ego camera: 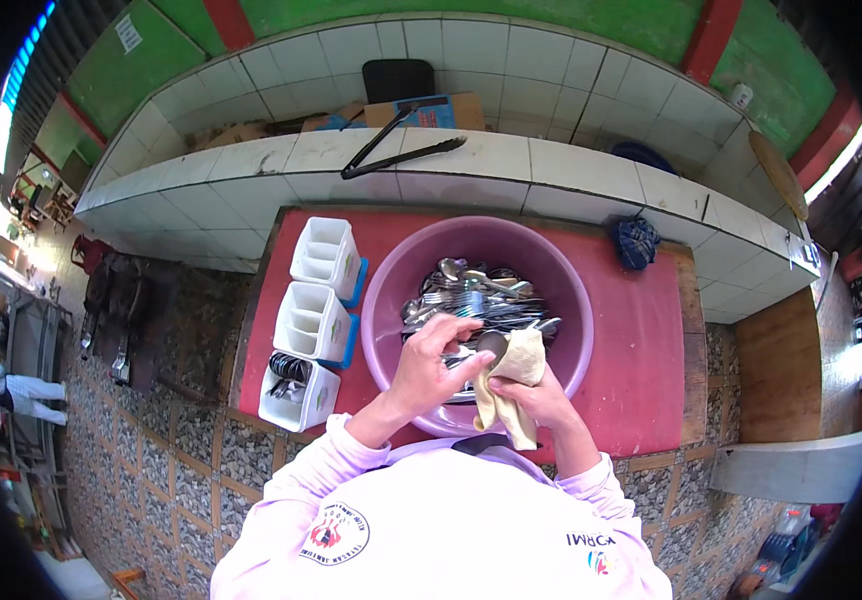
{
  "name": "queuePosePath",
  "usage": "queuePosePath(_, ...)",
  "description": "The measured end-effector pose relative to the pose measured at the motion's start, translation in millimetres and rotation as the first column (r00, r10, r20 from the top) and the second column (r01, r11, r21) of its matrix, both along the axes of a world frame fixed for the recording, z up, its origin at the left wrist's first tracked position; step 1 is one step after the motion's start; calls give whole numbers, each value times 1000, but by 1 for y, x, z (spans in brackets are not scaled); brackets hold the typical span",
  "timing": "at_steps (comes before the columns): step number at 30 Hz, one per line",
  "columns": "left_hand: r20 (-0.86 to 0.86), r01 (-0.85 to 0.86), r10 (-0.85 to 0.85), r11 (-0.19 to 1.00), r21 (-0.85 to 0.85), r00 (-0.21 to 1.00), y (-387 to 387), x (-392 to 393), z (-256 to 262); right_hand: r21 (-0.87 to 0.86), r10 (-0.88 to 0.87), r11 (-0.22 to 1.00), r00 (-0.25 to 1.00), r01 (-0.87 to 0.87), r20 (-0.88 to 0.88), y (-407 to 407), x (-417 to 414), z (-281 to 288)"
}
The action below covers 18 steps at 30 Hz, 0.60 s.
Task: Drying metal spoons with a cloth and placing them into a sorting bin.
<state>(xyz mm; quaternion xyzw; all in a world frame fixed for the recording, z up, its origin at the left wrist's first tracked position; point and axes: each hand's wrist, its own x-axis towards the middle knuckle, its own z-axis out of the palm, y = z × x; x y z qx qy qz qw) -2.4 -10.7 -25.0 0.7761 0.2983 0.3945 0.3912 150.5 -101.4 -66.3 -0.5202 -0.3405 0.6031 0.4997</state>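
Note:
A large pink plastic basin [572, 300] holds a heap of metal spoons and forks [468, 292]. Over its near side, my right hand [536, 397] grips a pale yellow cloth [519, 367], which is wrapped around a few pieces of cutlery. A spoon's bowl [492, 344] sticks out of the cloth towards my left hand [435, 367]. The thumb and fingers of my left hand are apart beside that spoon; whether the thumb touches it is unclear. Left of the basin stand white divided plastic holders [312, 319], and the nearest white holder [288, 409] contains dark-handled cutlery [290, 369].
The basin rests on a red-covered table [626, 405]. Black tongs [401, 156] lie on the tiled ledge [573, 165] behind it. A dark blue bundled cloth [635, 244] is at the table's back right corner. A person [22, 394] is far off at the left.

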Motion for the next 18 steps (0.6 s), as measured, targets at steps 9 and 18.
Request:
queuePosePath(9, 57, -165, 163, 986, 39, 985, 11, -30, 5, 56, 182, 982, 983, -182, 17, 4, -14, 12)
queuePosePath(18, 149, -680, 671, 671, 295, 726, 36, -152, 51, -33, 44, 999, 990, -40, 133, -9, 6, -18)
